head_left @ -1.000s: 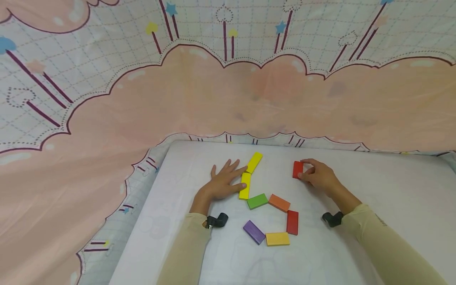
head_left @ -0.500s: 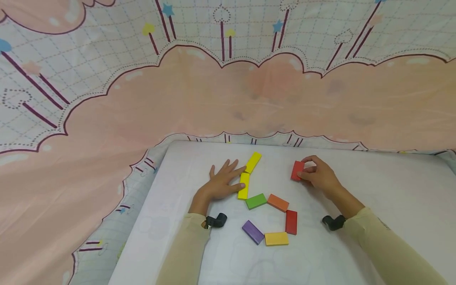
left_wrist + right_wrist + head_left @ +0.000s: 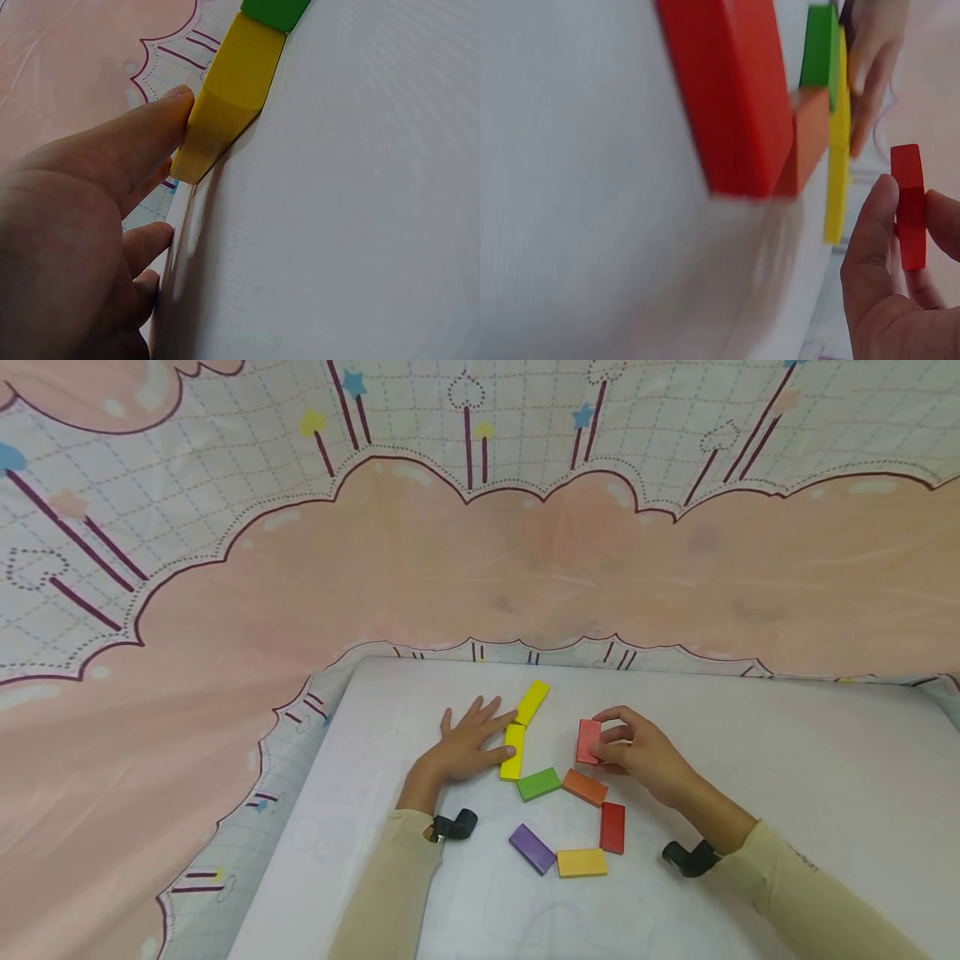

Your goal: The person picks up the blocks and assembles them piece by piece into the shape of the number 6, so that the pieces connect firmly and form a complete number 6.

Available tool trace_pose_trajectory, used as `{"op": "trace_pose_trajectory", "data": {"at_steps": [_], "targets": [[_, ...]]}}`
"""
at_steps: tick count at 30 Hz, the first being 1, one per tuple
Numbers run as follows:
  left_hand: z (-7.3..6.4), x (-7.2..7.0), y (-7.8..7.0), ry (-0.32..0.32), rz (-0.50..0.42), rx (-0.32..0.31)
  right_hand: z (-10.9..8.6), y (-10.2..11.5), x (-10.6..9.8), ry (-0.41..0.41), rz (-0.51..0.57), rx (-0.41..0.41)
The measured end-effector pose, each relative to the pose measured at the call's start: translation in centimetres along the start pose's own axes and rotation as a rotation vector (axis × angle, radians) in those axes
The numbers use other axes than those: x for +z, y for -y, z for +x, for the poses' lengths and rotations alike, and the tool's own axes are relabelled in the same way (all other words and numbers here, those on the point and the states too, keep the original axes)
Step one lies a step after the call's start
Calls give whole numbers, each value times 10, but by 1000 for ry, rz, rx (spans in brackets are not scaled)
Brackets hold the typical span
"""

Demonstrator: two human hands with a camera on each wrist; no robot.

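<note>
My right hand [image 3: 647,755] pinches a red block [image 3: 588,742] between thumb and fingers. In the right wrist view that red block [image 3: 908,206] is held off the white table. My left hand [image 3: 467,745] lies spread at the left, fingers straight, its thumb on the near yellow block [image 3: 513,739]. Its index fingertip reaches where this block meets the far yellow block [image 3: 533,702]. The left wrist view shows the thumb against the side of a yellow block [image 3: 232,75]. From the yellow pair, a green block [image 3: 539,784] and an orange block [image 3: 585,787] carry the curved line on.
A second red block [image 3: 612,828], an amber block [image 3: 582,863] and a purple block [image 3: 533,849] continue the curve toward the front. All lie flat on the white table [image 3: 675,910]. A patterned cloth [image 3: 420,568] hangs behind the table and at its left.
My right hand has carried the red block left and toward me, from the far right to above the orange block's far side. The left hand and the laid blocks stay put.
</note>
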State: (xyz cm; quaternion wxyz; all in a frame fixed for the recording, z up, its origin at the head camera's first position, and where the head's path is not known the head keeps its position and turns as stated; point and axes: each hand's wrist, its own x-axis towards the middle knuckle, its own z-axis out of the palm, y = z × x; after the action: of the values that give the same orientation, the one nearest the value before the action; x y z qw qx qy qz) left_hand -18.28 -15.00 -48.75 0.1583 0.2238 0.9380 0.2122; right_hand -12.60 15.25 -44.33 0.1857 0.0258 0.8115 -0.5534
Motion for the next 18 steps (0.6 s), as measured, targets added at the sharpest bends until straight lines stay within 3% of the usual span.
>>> {"op": "trace_pose_trajectory", "data": {"at_steps": [8,18], "targets": [[1,0,0,-3,3,-3,-13,9,24,47,-37,5],[4,1,-1,-4,-1,-15,-19,13,45,40,-144,-6]]}}
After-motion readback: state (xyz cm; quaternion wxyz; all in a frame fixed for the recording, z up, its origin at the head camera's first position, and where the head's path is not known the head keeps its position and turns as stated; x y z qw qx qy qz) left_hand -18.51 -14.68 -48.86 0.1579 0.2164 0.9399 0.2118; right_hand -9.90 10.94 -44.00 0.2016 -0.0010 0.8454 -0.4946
